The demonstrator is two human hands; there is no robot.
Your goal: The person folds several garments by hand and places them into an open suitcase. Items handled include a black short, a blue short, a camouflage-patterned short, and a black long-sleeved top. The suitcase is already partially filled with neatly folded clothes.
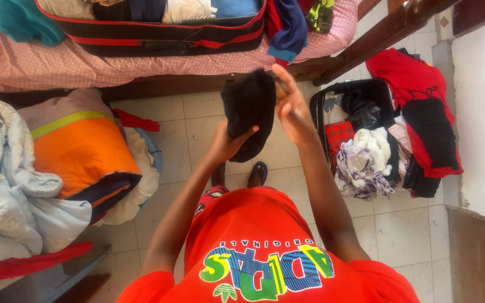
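Fingers of right hand | pinch black garment top | left hand grips underneath

Both arms extended forward, elbows slightly bent. Left hand lower, fingers curled in pinch grip. Right hand higher, palm inward, fingers straight, pressing.

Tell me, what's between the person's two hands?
A black cloth, maybe a folded garment. The left hand holds its lower edge and the right hand holds its right side. The head view shows this.
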